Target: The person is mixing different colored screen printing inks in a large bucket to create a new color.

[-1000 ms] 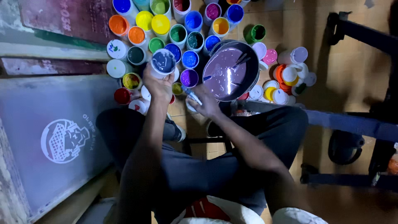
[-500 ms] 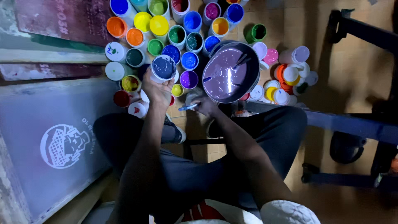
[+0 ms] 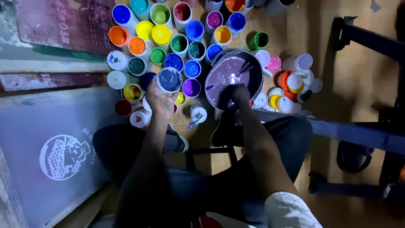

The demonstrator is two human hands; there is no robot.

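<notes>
Floor space ahead of my seat carries a printing screen [image 3: 55, 160] at left and a cluster of open paint jars [image 3: 185, 31]. Step in hand: colour mixing in the large bowl of purple paint [image 3: 232, 76], which sits on the floor right of the jars. My right hand [image 3: 234, 97] grips its near rim. My left hand [image 3: 160, 99] is closed around a jar of grey-blue paint [image 3: 169, 80], held upright. Next move calls for a controlled tilt over the bowl. Half a second ago the right hand held a small blue-tipped tool [image 3: 195, 122]; it now lies on the floor.
</notes>
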